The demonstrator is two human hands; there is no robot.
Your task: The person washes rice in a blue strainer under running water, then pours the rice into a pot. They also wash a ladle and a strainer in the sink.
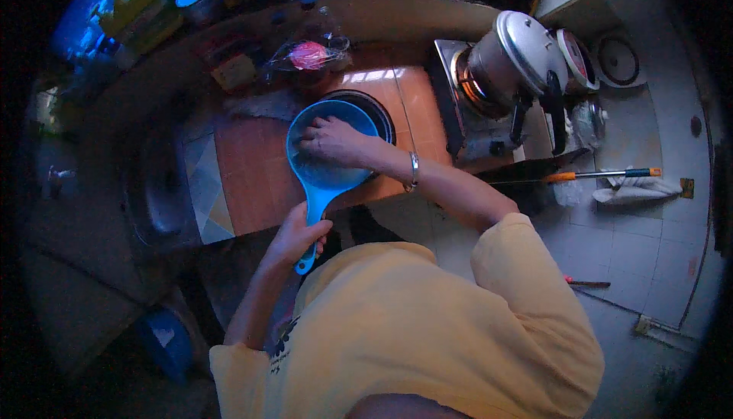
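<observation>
A blue long-handled plastic strainer or scoop [332, 177] is held over the tiled counter. Its handle is gripped by my left hand [298, 234], thumb lying across the top. My right hand [329, 141] reaches down into the round bowl, fingers bent. Whether those fingers hold anything is hidden, and the contents of the bowl cannot be made out. Beneath and behind the bowl shows the dark rim of a round pot or pan [385, 115] on the counter.
A pressure cooker [504, 64] sits on a gas stove [452, 98], an orange glow under it. A sink [163, 201] lies at left. Behind are a pink item in clear plastic [309, 55] and a yellow jug [137, 10]. A pole with an orange grip [601, 174] extends at right.
</observation>
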